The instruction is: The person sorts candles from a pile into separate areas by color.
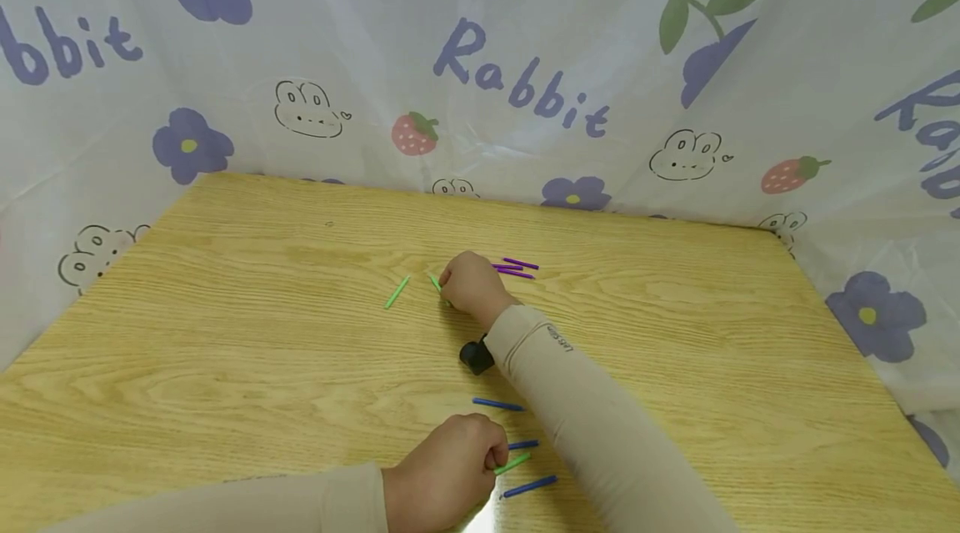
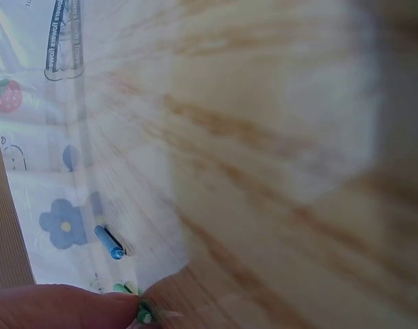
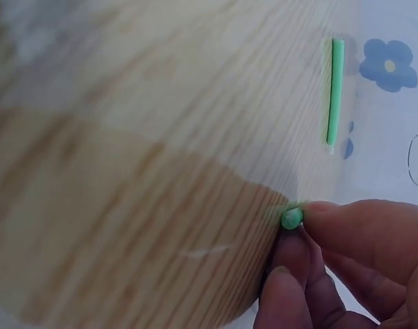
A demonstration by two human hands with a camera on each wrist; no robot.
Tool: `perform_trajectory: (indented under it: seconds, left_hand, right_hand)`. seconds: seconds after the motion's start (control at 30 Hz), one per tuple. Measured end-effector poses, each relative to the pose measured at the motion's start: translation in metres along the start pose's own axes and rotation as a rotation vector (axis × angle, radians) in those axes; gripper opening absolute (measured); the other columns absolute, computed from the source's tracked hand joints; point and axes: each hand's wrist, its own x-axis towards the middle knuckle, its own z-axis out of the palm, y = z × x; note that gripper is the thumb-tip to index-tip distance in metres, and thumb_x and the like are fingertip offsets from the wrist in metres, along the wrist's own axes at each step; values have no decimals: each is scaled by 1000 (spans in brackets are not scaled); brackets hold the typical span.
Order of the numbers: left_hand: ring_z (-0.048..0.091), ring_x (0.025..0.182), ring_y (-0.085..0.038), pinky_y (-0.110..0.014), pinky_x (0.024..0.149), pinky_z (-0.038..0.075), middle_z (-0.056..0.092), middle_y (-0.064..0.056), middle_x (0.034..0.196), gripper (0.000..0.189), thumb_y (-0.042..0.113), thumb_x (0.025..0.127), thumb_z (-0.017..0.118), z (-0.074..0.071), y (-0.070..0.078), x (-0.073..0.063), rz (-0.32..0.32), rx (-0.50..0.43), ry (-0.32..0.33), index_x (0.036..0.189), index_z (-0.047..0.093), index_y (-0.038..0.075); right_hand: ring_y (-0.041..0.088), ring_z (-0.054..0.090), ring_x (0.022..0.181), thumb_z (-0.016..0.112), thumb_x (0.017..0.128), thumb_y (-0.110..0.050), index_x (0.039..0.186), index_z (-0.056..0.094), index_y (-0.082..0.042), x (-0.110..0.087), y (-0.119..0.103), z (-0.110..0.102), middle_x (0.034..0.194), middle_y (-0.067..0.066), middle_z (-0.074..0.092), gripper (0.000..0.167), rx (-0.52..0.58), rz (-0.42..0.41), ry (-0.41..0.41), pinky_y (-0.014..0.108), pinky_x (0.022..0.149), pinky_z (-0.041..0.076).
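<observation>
My right hand (image 1: 472, 287) pinches a thin green candle (image 1: 436, 284) at the table's middle; the right wrist view shows its round end (image 3: 292, 218) between thumb and fingers. A second green candle (image 1: 397, 292) lies just left of that hand. Nearer me, my left hand (image 1: 450, 466) pinches another green candle (image 1: 513, 463) between thumb and finger, its far end pointing right. Around it lie blue candles: one above (image 1: 498, 404), one partly behind the hand (image 1: 523, 445) and one below (image 1: 528, 486). Several purple candles (image 1: 517, 272) lie beyond the right hand, partly hidden.
A black object (image 1: 476, 356), partly hidden, shows beside the right sleeve (image 1: 600, 408) at the wrist. The wood-grain table (image 1: 225, 333) backs onto a white curtain (image 1: 360, 32) printed with flowers, rabbits and strawberries. The right forearm crosses the table's near right part.
</observation>
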Motion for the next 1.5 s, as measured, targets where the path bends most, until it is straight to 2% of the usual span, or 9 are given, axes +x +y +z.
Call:
perform_trajectory:
  seconds: [0.17, 0.27, 0.6, 0.8, 1.0, 1.17, 1.5]
  left_hand:
    - [49, 71, -3, -19, 62, 44, 54, 8, 77, 21, -14, 76, 59, 1, -1, 0, 18, 6, 13, 76, 63, 6]
    - [50, 71, -3, -18, 62, 44, 55, 8, 77, 21, -14, 75, 59, 2, 0, 0, 19, 17, 15, 76, 63, 7]
    - [47, 72, 1, -18, 63, 45, 56, 8, 79, 21, -13, 75, 59, 3, 1, 0, 26, 46, 19, 78, 65, 7]
    - [47, 71, 0, -18, 63, 44, 56, 7, 78, 22, -14, 74, 58, 3, 0, 0, 27, 35, 16, 78, 64, 6]
    - [44, 68, -1, -19, 61, 43, 54, 7, 76, 22, -16, 73, 60, 2, 0, -1, 26, 19, 10, 77, 63, 5]
    - [43, 68, -1, -18, 62, 43, 54, 8, 77, 22, -15, 75, 62, 1, 1, 0, 0, 11, -18, 79, 63, 6]
    - [44, 69, -1, -19, 62, 43, 55, 8, 79, 24, -15, 72, 62, 1, 2, 0, -14, -1, -20, 81, 63, 7]
  right_hand:
    - [16, 60, 92, 66, 86, -2, 102, 74, -5, 0, 1, 1, 104, 5, 70, 18, 44, 14, -1, 27, 80, 50]
    - [18, 61, 97, 67, 85, -3, 106, 74, -5, 0, 4, 2, 108, 6, 70, 22, 66, 16, 2, 29, 83, 51]
    - [14, 56, 80, 70, 83, -4, 108, 74, -6, 0, 13, 1, 107, 6, 70, 25, 142, 8, 8, 22, 65, 47]
    - [14, 56, 78, 67, 87, -7, 109, 73, -5, -3, 19, -3, 105, 9, 69, 23, 184, -17, 4, 22, 62, 47]
    - [17, 58, 92, 63, 90, -7, 110, 73, -7, -8, 25, -10, 110, 8, 68, 23, 162, -59, 11, 26, 74, 49]
    - [20, 58, 100, 63, 90, -8, 113, 71, -7, -16, 28, -17, 111, 8, 66, 25, 155, -71, 2, 31, 81, 49]
    - [21, 60, 106, 61, 93, -9, 115, 70, -8, -34, 39, -27, 112, 6, 67, 24, 69, -132, -9, 33, 87, 49]
